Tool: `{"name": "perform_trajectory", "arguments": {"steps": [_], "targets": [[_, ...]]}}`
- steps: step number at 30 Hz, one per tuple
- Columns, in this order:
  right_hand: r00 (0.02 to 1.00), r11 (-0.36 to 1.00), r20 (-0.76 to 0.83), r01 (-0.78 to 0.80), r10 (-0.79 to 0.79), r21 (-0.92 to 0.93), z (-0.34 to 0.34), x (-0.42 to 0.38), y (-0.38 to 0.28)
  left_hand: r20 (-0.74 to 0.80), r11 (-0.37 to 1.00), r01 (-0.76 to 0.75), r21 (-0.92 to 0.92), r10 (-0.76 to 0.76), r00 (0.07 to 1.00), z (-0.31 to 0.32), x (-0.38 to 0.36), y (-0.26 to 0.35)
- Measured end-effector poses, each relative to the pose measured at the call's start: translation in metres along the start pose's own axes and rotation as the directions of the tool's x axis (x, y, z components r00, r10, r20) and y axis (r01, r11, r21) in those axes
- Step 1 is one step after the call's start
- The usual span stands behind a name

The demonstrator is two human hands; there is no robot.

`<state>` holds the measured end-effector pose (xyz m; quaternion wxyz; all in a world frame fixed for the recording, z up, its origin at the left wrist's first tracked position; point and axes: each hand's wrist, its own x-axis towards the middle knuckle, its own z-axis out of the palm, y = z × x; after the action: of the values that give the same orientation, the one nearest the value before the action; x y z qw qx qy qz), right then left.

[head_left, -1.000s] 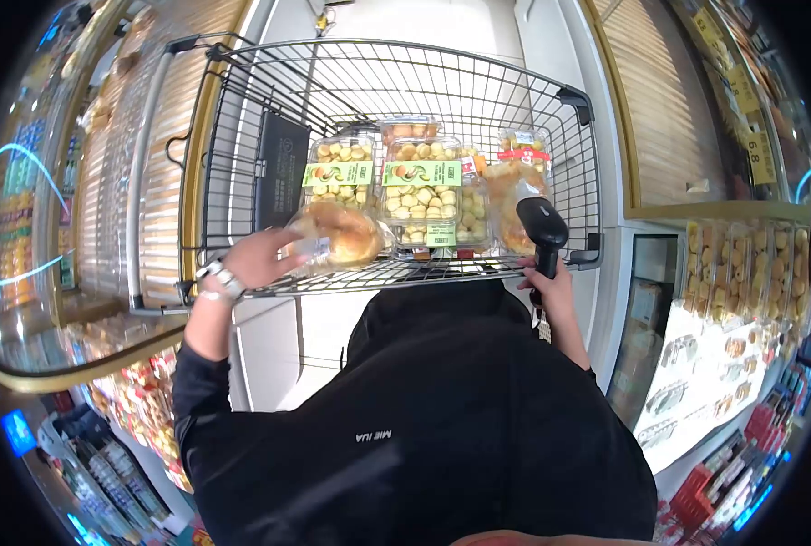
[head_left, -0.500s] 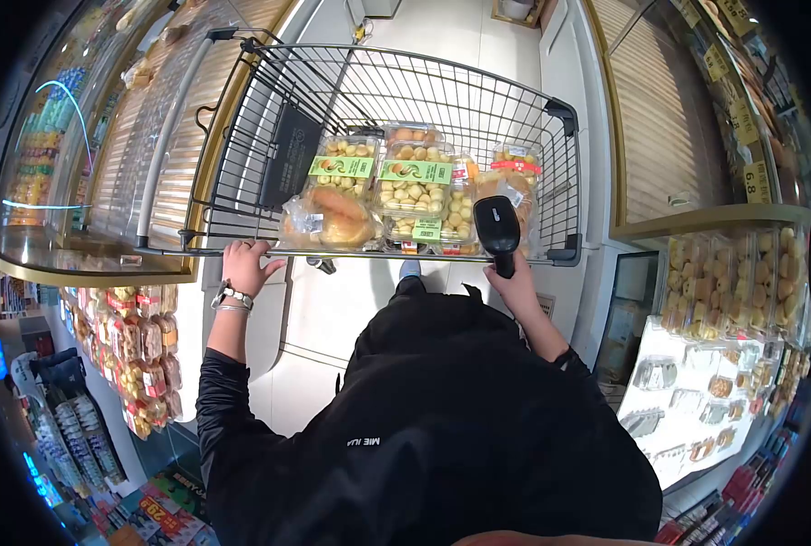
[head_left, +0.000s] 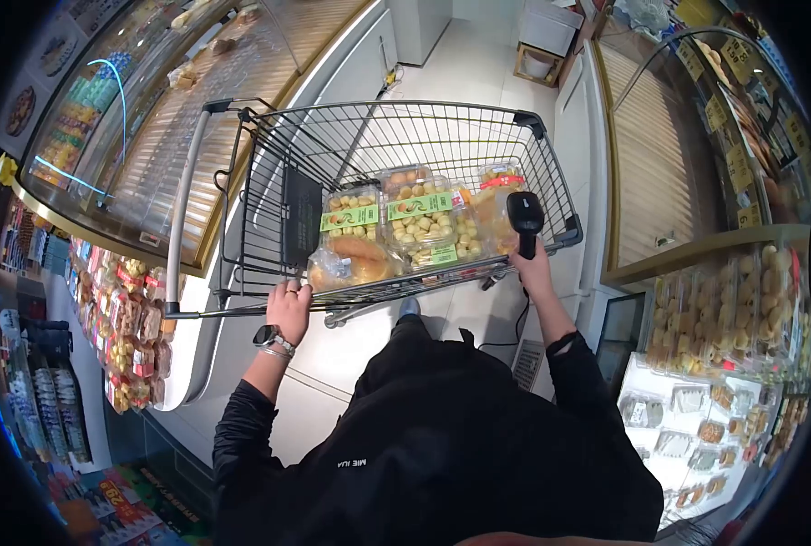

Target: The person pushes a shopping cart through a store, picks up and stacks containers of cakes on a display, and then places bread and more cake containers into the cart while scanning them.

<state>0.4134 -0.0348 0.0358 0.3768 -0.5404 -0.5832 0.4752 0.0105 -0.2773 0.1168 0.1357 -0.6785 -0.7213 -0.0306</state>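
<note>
My left hand (head_left: 288, 312), with a watch on its wrist, has its fingers curled over the near side rim of a black wire shopping cart (head_left: 424, 105). In my right hand (head_left: 533, 268) is a black barcode scanner (head_left: 526, 214), held by its handle with the head upright, just at the cart's rim. Inside the cart lie clear boxes of small round pastries (head_left: 419, 211) with green labels. A bagged bread loaf (head_left: 360, 259) rests nearest my left hand. Behind the scanner is another clear pack (head_left: 499, 177) with a red label, partly hidden.
Glass bakery display cases (head_left: 214, 73) line the left, and another slatted case (head_left: 647, 164) stands on the right. Packed pastries (head_left: 724, 309) are stacked at the right. A white bin (head_left: 549, 27) stands at the far end of the tiled aisle. A cable (head_left: 522, 318) hangs below my right hand.
The cart has turned, its left end swinging nearer to me. My left hand has slid right and down with the rim. The scanner has moved right in my right hand.
</note>
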Motion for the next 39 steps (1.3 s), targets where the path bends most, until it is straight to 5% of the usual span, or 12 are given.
{"name": "perform_trajectory", "arguments": {"steps": [2, 5, 10, 12, 15, 18, 22, 24, 26, 30, 34, 39], "targets": [[0.998, 0.998, -0.025, -0.050, 0.049, -0.045, -0.005, 0.016, -0.021, 0.098, 0.999, 0.051, 0.004, -0.052, 0.994, -0.003, 0.005, 0.017], [0.982, 0.974, -0.099, 0.143, -0.161, -0.174, -0.012, 0.036, -0.015, 0.190, 0.991, 0.125, -0.040, -0.115, 0.975, -0.002, 0.019, 0.043], [1.000, 0.981, -0.020, 0.023, -0.020, 0.194, -0.010, -0.024, -0.049, 0.207, 0.967, 0.256, -0.002, -0.250, 0.946, 0.000, 0.049, 0.096], [0.999, 0.969, 0.032, 0.017, -0.026, 0.248, 0.008, -0.044, -0.078, 0.199, 0.937, 0.292, -0.191, -0.254, 0.946, -0.016, 0.066, 0.110], [0.992, 0.931, 0.121, -0.006, -0.041, 0.366, 0.035, -0.074, -0.122, 0.108, 0.602, -0.038, -0.798, 0.204, 0.973, -0.075, 0.067, 0.125], [0.976, 0.905, 0.196, 0.008, -0.100, 0.425, 0.048, -0.100, -0.155, -0.188, 0.139, -0.327, -0.935, 0.588, 0.787, -0.181, 0.057, 0.084], [0.917, 0.879, 0.329, 0.043, -0.223, 0.476, 0.068, -0.133, -0.199, -0.117, 0.579, -0.380, -0.721, 0.439, 0.891, -0.195, 0.071, -0.055], [0.862, 0.914, 0.428, 0.093, -0.272, 0.395, 0.074, -0.154, -0.214, -0.020, 0.961, -0.232, -0.149, 0.232, 0.972, -0.158, 0.080, -0.127], [0.842, 0.951, 0.531, -0.233, 0.093, 0.203, 0.091, -0.177, -0.232, 0.077, 0.974, -0.150, 0.170, 0.139, 0.987, -0.131, 0.097, -0.181], [0.846, 0.961, 0.497, 0.264, -0.194, -0.076, 0.152, -0.192, -0.294, 0.053, 0.920, -0.337, 0.200, 0.333, 0.941, -0.071, 0.154, -0.228], [0.850, 0.861, 0.459, 0.418, -0.258, -0.290, 0.181, -0.190, -0.290, 0.331, 0.857, -0.501, -0.122, 0.510, 0.794, -0.040, 0.207, -0.210], [0.913, 0.555, 0.316, 0.408, -0.258, -0.725, 0.192, -0.160, -0.270, 0.189, 0.882, -0.452, -0.138, 0.471, 0.862, -0.038, 0.218, -0.181]]}}
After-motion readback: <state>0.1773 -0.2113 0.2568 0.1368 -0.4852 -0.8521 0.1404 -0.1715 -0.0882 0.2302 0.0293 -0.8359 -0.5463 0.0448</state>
